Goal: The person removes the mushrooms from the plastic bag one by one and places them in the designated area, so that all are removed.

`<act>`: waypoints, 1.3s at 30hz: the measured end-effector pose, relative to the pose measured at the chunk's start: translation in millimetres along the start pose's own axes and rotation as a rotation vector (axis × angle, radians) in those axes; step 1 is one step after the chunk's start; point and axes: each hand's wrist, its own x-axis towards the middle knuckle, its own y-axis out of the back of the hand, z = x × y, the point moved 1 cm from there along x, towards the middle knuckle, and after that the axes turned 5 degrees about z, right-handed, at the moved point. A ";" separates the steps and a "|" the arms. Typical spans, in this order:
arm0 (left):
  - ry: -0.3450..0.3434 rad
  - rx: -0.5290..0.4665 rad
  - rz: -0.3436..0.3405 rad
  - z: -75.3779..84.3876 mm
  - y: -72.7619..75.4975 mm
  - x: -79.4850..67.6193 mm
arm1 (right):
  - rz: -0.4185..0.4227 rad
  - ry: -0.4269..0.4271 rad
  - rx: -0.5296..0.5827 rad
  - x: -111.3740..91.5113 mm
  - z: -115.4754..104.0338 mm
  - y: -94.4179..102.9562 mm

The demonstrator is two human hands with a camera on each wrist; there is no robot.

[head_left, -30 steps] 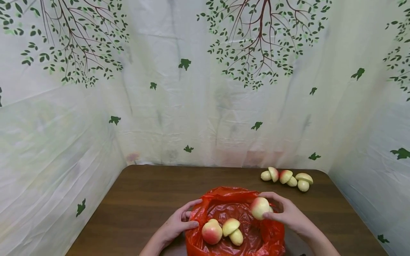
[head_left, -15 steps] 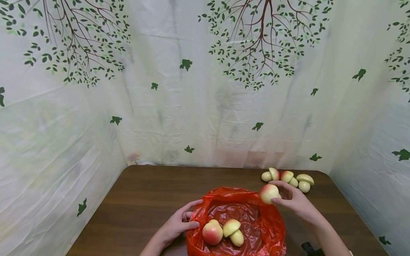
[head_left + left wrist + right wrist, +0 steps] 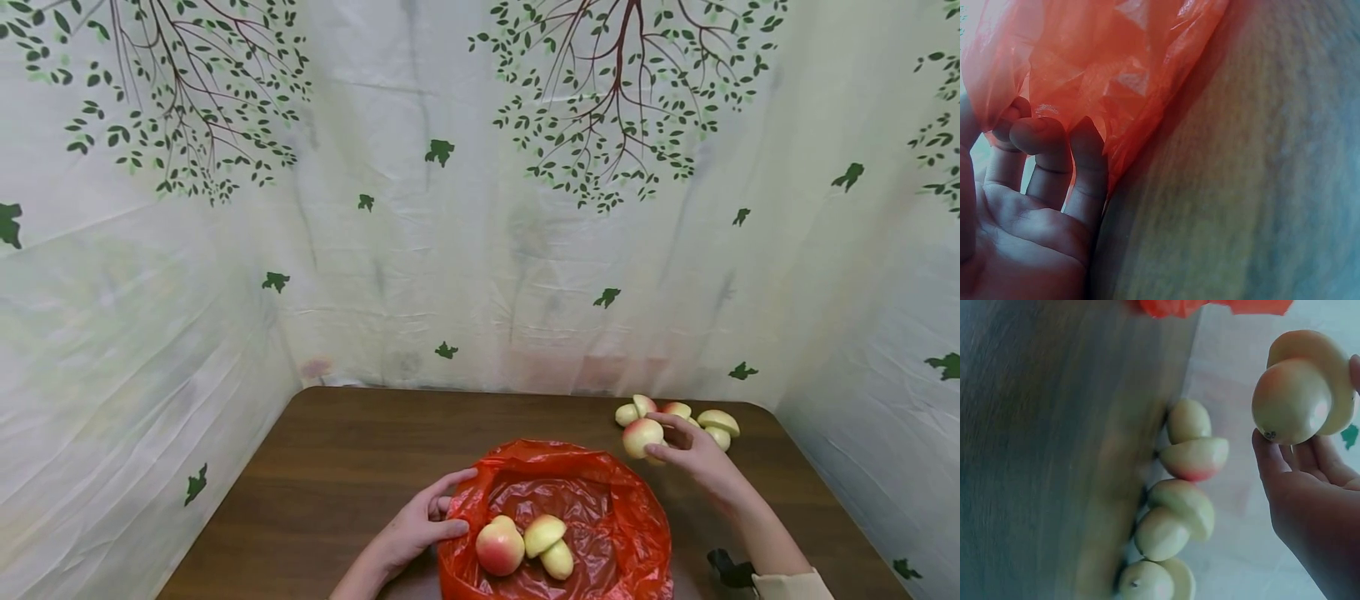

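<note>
Wood table (image 3: 360, 467), leaf-print curtain (image 3: 480, 250) behind; left fingers (image 3: 1089, 175) grip red bag (image 3: 645, 525), right fingers (image 3: 1270, 459) mushroom (image 3: 1291, 400)

No readable text, label, brand, number or sign in any view. On the red bag (image 3: 1104, 69), just beyond the fingertips of the left hand (image 3: 1029, 231), a small pale patch (image 3: 1046, 109) perhaps of print, too blurred to make out. On the mushroom-shaped piece (image 3: 1304, 387) held in the right hand (image 3: 1310, 500), a tiny dark mark (image 3: 1269, 434), equally illegible. On the pale backdrop (image 3: 480, 275) beyond both hands, pictured leaves (image 3: 439, 152) and branches (image 3: 618, 75), without legible lettering.
</note>
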 end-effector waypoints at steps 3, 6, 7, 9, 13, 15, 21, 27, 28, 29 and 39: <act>-0.007 0.000 -0.003 -0.5 0.0 0.3 | 0.010 -0.001 -0.018 4.8 4.7 -0.2; -0.011 -0.002 -0.003 -0.8 0.3 0.4 | 0.023 0.012 -0.025 8.7 7.6 -1.5; -0.012 -0.003 -0.003 -0.8 0.4 0.3 | 0.030 0.016 -0.028 9.7 8.3 -2.0; -0.013 -0.003 -0.002 -0.5 0.3 0.0 | 0.035 0.019 -0.040 11.7 10.1 -2.8; -0.016 -0.002 -0.005 -0.3 -0.5 -0.8 | 0.038 0.011 -0.060 15.1 14.4 -3.9; -0.020 -0.002 -0.007 -0.5 -0.9 -0.9 | 0.039 0.002 -0.065 16.6 16.5 -4.6; -0.034 -0.008 -0.012 0.1 -2.0 -1.6 | 0.041 0.005 -0.097 22.0 24.1 -5.9; -0.043 -0.013 -0.012 1.7 -2.5 -1.8 | 0.046 0.024 -0.117 26.1 28.9 -6.7; -0.047 -0.014 -0.012 1.7 -2.4 -1.6 | 0.047 0.024 -0.114 26.6 29.6 -7.0; -0.050 -0.015 -0.013 1.6 -2.3 -1.4 | 0.045 0.030 -0.114 27.2 30.2 -7.0; -0.052 -0.015 -0.017 2.2 -1.8 -1.5 | 0.021 0.012 -0.102 30.3 33.1 -8.4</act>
